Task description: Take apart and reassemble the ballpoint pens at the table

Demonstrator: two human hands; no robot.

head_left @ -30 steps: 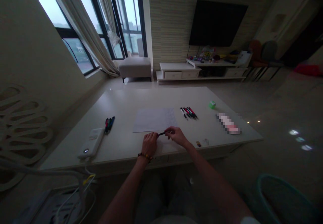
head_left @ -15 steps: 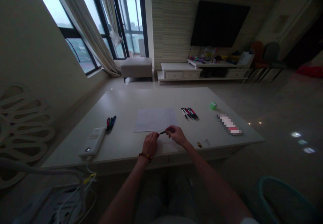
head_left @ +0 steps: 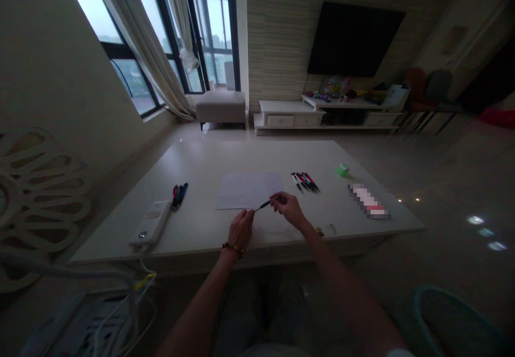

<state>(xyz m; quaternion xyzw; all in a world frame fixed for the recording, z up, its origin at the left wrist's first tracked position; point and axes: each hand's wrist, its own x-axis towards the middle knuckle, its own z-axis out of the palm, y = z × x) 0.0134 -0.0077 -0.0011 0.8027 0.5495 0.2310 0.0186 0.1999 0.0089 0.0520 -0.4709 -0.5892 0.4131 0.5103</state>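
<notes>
Above the white table [head_left: 201, 159]: both bare hands are working just in front of a thin sheet of white paper [head_left: 247, 190].
Right hand [head_left: 289, 209]: pinching a slim black pen [head_left: 263, 205], its rear end hidden behind the fingers.
Left hand [head_left: 240, 231]: curling palm-down beside the pen's tip, though contact is hard to make out.
Table's right side: a bundle of plastic click pens [head_left: 304, 182] is lying beyond the hands, and a pixelated oblong object [head_left: 368, 200] is staying unreadable.

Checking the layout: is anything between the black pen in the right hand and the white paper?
Nothing visible: the slim black pen in the right hand sits just off the white paper sheet's near edge.
</notes>
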